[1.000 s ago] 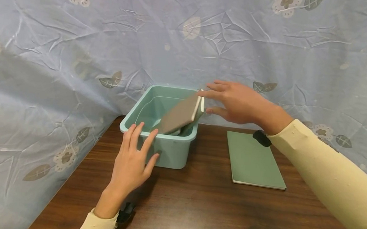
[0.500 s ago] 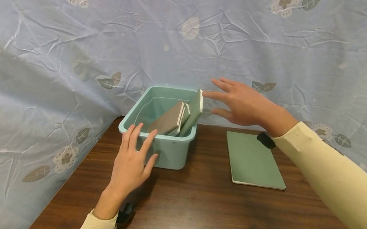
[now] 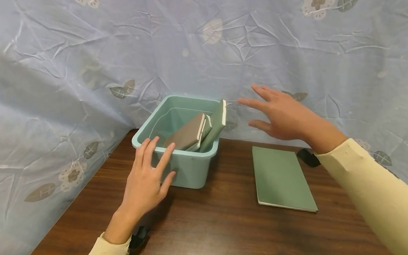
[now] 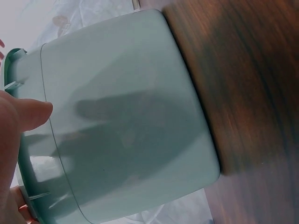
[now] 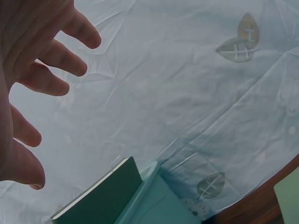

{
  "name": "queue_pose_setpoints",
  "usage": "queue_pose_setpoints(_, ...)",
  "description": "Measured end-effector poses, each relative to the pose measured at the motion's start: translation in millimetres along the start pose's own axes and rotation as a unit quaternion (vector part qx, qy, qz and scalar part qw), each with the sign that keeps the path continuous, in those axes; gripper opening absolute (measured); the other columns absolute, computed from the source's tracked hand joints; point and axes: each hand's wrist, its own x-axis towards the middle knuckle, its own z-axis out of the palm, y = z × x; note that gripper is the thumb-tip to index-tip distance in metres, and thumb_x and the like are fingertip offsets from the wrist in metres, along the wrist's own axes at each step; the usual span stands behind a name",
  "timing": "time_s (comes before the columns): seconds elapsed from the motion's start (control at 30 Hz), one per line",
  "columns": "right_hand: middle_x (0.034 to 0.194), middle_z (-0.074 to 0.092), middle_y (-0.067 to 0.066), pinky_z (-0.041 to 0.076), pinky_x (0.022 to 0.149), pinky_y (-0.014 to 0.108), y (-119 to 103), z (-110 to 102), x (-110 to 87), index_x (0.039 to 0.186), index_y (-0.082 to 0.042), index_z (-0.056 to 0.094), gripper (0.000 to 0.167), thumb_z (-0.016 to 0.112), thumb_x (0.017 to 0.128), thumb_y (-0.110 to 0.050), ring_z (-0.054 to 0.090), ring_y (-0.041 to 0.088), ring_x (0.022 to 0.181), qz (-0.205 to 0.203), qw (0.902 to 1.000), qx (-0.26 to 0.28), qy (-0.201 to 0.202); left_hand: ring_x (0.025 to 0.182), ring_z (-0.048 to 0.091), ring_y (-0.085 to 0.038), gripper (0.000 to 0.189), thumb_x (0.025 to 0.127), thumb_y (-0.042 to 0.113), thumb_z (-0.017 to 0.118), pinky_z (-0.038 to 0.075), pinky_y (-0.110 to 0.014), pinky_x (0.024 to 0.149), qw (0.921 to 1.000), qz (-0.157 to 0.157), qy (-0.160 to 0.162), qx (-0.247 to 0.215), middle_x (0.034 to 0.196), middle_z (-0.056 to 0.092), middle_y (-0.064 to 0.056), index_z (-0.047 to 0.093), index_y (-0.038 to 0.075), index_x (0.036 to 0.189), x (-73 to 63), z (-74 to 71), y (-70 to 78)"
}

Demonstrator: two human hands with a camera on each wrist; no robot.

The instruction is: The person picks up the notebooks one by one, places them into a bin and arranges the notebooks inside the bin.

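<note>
My left hand has its fingers spread and rests on the front rim of a light teal plastic bin; its thumb lies near the bin's front wall in the left wrist view. Inside the bin, a brown notebook leans to the right. Beside it are a small green notebook and a taller green notebook that sticks up above the right rim. My right hand hovers in the air right of the bin, fingers spread, holding nothing. A large green notebook lies flat on the table below it.
The dark wooden table carries the bin and the flat notebook. Behind it hangs a wrinkled pale blue cloth with flowers and leaves, which also covers the left side.
The brown notebook has dropped from a raised tilt near my right hand to lean inside the bin. My right hand has drawn away to the right. My left hand has stayed put.
</note>
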Motion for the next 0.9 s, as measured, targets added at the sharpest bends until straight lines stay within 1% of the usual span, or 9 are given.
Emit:
queue_pose_setpoints(0.13, 0.175, 0.022, 0.025, 0.032, 0.125, 0.069, 6, -1, -6.1, 0.166, -0.031, 0.038, 0.071, 0.071, 0.103, -0.034, 0.032, 0.052, 0.157, 0.025, 0.9997, 0.003, -0.008, 0.151, 0.035, -0.051, 0.085, 0.088, 0.023, 0.084, 0.034, -0.065, 0.124, 0.9999, 0.000, -0.009, 0.004, 0.164, 0.037, -0.031, 0.043, 0.019, 0.163, 1.1, -0.1, -0.7)
queue_pose_setpoints(0.33, 0.177, 0.012, 0.025, 0.026, 0.125, 0.074, 12, -2, -7.2, 0.169, -0.034, 0.028, 0.076, 0.067, 0.104, -0.041, 0.022, 0.057, 0.159, 0.045, 0.9985, 0.013, -0.029, 0.148, 0.038, -0.053, 0.088, 0.085, 0.022, 0.086, 0.036, -0.064, 0.122, 0.9999, 0.008, 0.009, 0.009, 0.162, 0.039, -0.032, 0.044, 0.018, 0.163, 0.9, -1.8, -2.6)
queue_pose_setpoints(0.4, 0.178, 0.010, 0.025, 0.024, 0.124, 0.076, 14, -3, -7.5, 0.169, -0.035, 0.027, 0.077, 0.067, 0.104, -0.044, 0.019, 0.059, 0.159, 0.049, 0.9983, 0.014, -0.029, 0.147, 0.038, -0.054, 0.088, 0.084, 0.021, 0.087, 0.037, -0.063, 0.122, 0.9998, 0.010, 0.014, 0.007, 0.161, 0.039, -0.033, 0.045, 0.017, 0.162, 0.5, -2.4, -2.9)
queue_pose_setpoints(0.5, 0.179, 0.006, 0.021, 0.023, 0.122, 0.079, 16, -3, -10.7, 0.170, -0.038, 0.024, 0.078, 0.064, 0.104, -0.050, 0.014, 0.060, 0.160, 0.061, 0.9975, 0.014, -0.034, 0.148, 0.038, -0.054, 0.089, 0.084, 0.020, 0.087, 0.036, -0.063, 0.122, 0.9998, 0.012, 0.013, 0.005, 0.162, 0.039, -0.032, 0.045, 0.017, 0.162, 0.4, -2.2, -2.7)
queue_pose_setpoints(0.67, 0.180, 0.005, 0.019, 0.024, 0.120, 0.082, 20, 1, -17.5, 0.170, -0.040, 0.023, 0.080, 0.062, 0.103, -0.058, 0.012, 0.060, 0.160, 0.066, 0.9971, 0.005, -0.038, 0.147, 0.038, -0.054, 0.088, 0.084, 0.021, 0.087, 0.037, -0.063, 0.122, 0.9998, 0.011, 0.013, 0.006, 0.161, 0.040, -0.033, 0.046, 0.017, 0.162, -0.6, -1.0, -1.5)
queue_pose_setpoints(0.8, 0.180, 0.006, 0.020, 0.022, 0.121, 0.080, 24, 6, -22.7, 0.170, -0.039, 0.024, 0.080, 0.062, 0.102, -0.059, 0.011, 0.061, 0.160, 0.066, 0.9969, 0.008, -0.040, 0.147, 0.039, -0.054, 0.088, 0.083, 0.020, 0.088, 0.037, -0.064, 0.121, 0.9998, 0.013, 0.017, 0.002, 0.160, 0.040, -0.033, 0.047, 0.016, 0.161, -0.5, -0.1, -0.9)
queue_pose_setpoints(0.9, 0.179, 0.006, 0.020, 0.020, 0.121, 0.081, 26, 9, -26.2, 0.169, -0.038, 0.025, 0.080, 0.063, 0.102, -0.058, 0.009, 0.060, 0.160, 0.072, 0.9963, 0.015, -0.043, 0.147, 0.039, -0.054, 0.088, 0.083, 0.020, 0.088, 0.038, -0.064, 0.121, 0.9997, 0.016, 0.018, 0.004, 0.160, 0.040, -0.033, 0.046, 0.016, 0.161, 0.8, -1.0, -1.6)
